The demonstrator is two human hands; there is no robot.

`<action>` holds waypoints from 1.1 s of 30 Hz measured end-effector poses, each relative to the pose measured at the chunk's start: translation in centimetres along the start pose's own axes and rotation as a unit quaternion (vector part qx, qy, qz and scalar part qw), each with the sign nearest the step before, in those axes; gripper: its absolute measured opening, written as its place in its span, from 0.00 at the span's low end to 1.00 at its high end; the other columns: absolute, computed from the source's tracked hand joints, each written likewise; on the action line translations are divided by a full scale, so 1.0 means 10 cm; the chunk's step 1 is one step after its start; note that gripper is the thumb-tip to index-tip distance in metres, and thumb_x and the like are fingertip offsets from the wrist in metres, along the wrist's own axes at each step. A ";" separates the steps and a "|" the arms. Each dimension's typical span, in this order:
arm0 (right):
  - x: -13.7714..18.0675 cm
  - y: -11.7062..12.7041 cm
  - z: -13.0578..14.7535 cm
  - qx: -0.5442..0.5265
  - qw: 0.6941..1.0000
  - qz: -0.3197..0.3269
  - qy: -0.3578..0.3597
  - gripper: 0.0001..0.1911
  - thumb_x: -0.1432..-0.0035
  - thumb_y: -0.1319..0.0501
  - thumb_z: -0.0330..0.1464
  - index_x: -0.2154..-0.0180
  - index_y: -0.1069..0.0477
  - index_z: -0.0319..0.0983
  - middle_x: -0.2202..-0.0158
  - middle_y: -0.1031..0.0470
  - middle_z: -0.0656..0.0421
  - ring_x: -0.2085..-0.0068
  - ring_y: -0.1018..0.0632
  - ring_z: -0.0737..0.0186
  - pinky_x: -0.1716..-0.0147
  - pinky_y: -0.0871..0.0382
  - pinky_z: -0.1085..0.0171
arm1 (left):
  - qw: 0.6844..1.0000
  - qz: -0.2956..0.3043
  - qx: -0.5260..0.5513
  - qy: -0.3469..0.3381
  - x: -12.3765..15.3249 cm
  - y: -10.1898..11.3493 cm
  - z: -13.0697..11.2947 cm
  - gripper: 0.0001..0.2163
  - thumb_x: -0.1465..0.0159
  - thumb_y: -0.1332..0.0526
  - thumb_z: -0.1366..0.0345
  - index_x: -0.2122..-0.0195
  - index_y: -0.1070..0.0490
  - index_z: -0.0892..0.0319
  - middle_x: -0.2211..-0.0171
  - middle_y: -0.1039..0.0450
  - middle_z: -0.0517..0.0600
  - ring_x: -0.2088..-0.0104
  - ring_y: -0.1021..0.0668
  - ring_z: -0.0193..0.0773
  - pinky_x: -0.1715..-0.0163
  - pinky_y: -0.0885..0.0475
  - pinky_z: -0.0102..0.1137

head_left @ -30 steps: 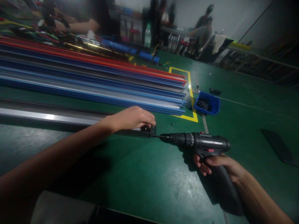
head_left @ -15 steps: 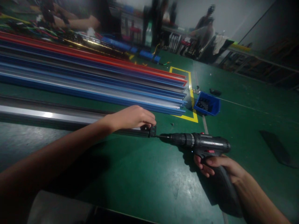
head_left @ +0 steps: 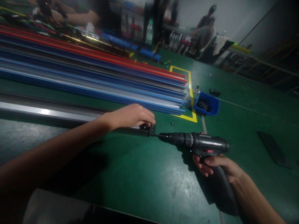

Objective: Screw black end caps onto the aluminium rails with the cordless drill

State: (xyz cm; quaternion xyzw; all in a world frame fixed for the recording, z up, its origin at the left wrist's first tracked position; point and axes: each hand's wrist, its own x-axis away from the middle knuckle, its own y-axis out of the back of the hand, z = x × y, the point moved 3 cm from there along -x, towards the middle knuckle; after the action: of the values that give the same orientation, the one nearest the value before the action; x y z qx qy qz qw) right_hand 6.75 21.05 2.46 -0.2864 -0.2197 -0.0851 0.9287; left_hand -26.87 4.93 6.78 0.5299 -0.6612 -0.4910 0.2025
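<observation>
My right hand (head_left: 212,163) is wrapped round the grip of a black cordless drill (head_left: 198,143), which points left. Its long thin bit (head_left: 161,136) reaches a black end cap (head_left: 152,130) at the right end of a dark metal profile (head_left: 46,111). My left hand (head_left: 135,116) lies over that end of the profile, its fingers closed on the cap from above. The fingertips partly hide the cap, and where exactly the bit meets it is too small to make out.
Several blue, dark and red profiles (head_left: 140,96) lie side by side behind. A blue bin (head_left: 213,105) with black parts stands beyond the yellow tape (head_left: 194,115). A small screw-like piece (head_left: 171,123) and a dark flat object (head_left: 272,147) lie on the green table. Another person's arm (head_left: 79,18) is at upper left.
The view has shifted very slightly. Both hands, the drill and the end cap keep the same positions relative to each other.
</observation>
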 end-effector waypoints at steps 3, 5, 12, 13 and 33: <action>-0.01 -0.01 0.00 -0.006 1.000 0.004 0.000 0.13 0.43 0.30 0.30 0.57 0.19 0.30 0.66 0.21 0.53 0.75 0.26 0.72 0.69 0.24 0.69 | 1.000 -0.006 0.011 0.000 -0.01 0.01 -0.01 0.12 0.32 0.43 0.73 0.62 0.20 0.53 0.61 0.19 0.47 0.64 0.20 0.32 0.62 0.31 0.27; -0.01 -0.01 0.00 -0.012 1.000 0.007 0.004 0.13 0.43 0.31 0.30 0.57 0.19 0.29 0.66 0.20 0.53 0.75 0.25 0.72 0.69 0.24 0.70 | 1.000 -0.015 0.017 -0.001 -0.01 0.02 -0.02 0.12 0.32 0.42 0.73 0.61 0.20 0.53 0.63 0.19 0.47 0.65 0.20 0.32 0.63 0.31 0.26; -0.01 0.00 -0.03 -0.009 1.000 0.014 0.016 0.14 0.42 0.31 0.30 0.55 0.19 0.30 0.62 0.19 0.50 0.72 0.24 0.70 0.67 0.23 0.68 | 1.000 -0.009 -0.003 -0.002 -0.01 0.01 -0.02 0.12 0.32 0.43 0.73 0.60 0.20 0.52 0.62 0.19 0.47 0.64 0.20 0.32 0.63 0.31 0.26; -0.01 -0.01 -0.03 -0.009 1.000 0.014 0.013 0.14 0.42 0.31 0.30 0.54 0.19 0.30 0.62 0.19 0.50 0.72 0.23 0.69 0.66 0.23 0.68 | 1.000 -0.005 -0.007 -0.001 -0.01 0.01 -0.02 0.12 0.32 0.43 0.73 0.61 0.20 0.53 0.62 0.19 0.47 0.64 0.19 0.32 0.63 0.31 0.26; 0.00 -0.02 0.00 0.027 1.000 -0.004 -0.001 0.15 0.42 0.30 0.35 0.55 0.18 0.36 0.61 0.20 0.51 0.70 0.23 0.63 0.62 0.23 0.61 | 1.000 0.009 -0.017 0.013 0.01 0.00 -0.02 0.11 0.30 0.43 0.73 0.60 0.21 0.54 0.60 0.19 0.46 0.63 0.20 0.32 0.62 0.32 0.27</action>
State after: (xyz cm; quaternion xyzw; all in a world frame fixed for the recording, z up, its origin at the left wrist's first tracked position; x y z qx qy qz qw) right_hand 6.73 20.91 2.57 -0.2606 -0.2245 -0.0829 0.9353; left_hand -26.80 4.76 6.86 0.5270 -0.6550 -0.4929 0.2244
